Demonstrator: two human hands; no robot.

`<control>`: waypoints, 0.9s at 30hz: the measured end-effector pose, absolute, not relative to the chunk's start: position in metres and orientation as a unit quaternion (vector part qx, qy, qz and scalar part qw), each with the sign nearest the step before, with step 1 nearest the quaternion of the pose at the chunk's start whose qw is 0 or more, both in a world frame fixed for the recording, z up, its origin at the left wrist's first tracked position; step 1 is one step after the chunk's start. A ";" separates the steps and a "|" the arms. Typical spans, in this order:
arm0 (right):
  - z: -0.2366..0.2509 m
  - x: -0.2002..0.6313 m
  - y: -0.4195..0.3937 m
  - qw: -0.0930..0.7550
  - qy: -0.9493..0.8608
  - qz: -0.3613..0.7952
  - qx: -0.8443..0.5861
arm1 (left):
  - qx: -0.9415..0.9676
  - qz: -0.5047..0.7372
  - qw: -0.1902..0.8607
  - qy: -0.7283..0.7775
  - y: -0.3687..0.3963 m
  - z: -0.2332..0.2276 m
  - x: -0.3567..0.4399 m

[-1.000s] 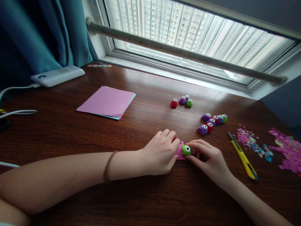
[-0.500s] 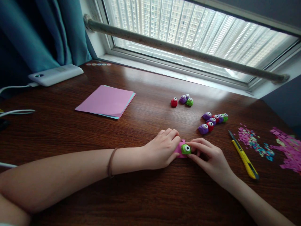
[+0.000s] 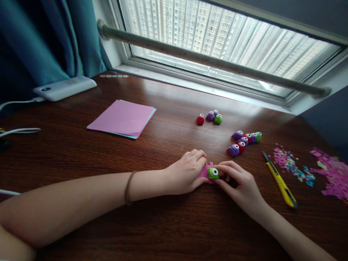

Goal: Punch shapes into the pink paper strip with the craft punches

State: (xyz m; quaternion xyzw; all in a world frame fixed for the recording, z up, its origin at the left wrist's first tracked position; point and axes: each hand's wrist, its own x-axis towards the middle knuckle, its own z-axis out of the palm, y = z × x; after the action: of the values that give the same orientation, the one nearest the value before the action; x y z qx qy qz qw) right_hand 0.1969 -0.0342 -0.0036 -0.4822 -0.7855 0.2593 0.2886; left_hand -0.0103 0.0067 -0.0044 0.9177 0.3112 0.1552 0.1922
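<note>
My left hand [image 3: 187,172] is closed on a small piece of pink paper [image 3: 203,174], its fingers curled over the left part of the sheet. At the paper's right side sits a green craft punch [image 3: 213,173] with a white button that carries a dark star-like mark. My right hand [image 3: 236,177] grips this punch from the right between thumb and fingers. Part of the paper lies under or inside the punch, and I cannot see how deep it goes.
Several purple, red and green punches [image 3: 244,139] lie beyond my right hand, others [image 3: 210,116] farther back. To the right are a yellow utility knife [image 3: 281,185], paper confetti [image 3: 292,163] and pink scraps [image 3: 331,174]. Stacked square paper [image 3: 122,117] and a white power bank [image 3: 65,88] lie left.
The green punch and my right hand have shifted very slightly left relative to the paper. My left hand stays nearly in place. The whole view has moved a little.
</note>
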 end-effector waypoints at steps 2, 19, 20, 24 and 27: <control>-0.004 0.197 -0.034 0.291 -0.786 0.257 -0.481 | 0.918 0.155 0.190 0.313 0.007 -0.005 -0.010; -0.006 0.196 -0.035 0.288 -0.783 0.258 -0.487 | 0.912 0.166 0.191 0.323 0.006 -0.004 -0.009; -0.006 0.196 -0.035 0.288 -0.782 0.258 -0.488 | 0.912 0.166 0.189 0.323 0.005 -0.004 -0.010; -0.005 0.196 -0.035 0.286 -0.783 0.262 -0.487 | 0.913 0.167 0.187 0.323 0.005 -0.003 -0.010; -0.004 0.193 -0.036 0.286 -0.784 0.257 -0.487 | 0.909 0.183 0.182 0.327 0.003 -0.003 -0.011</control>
State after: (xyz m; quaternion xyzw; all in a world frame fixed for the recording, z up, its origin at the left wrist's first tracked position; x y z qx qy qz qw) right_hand 0.1933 -0.0361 -0.0042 -0.4867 -0.7845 0.2568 0.2859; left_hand -0.0106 0.0034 -0.0028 0.9090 0.3272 0.1833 0.1820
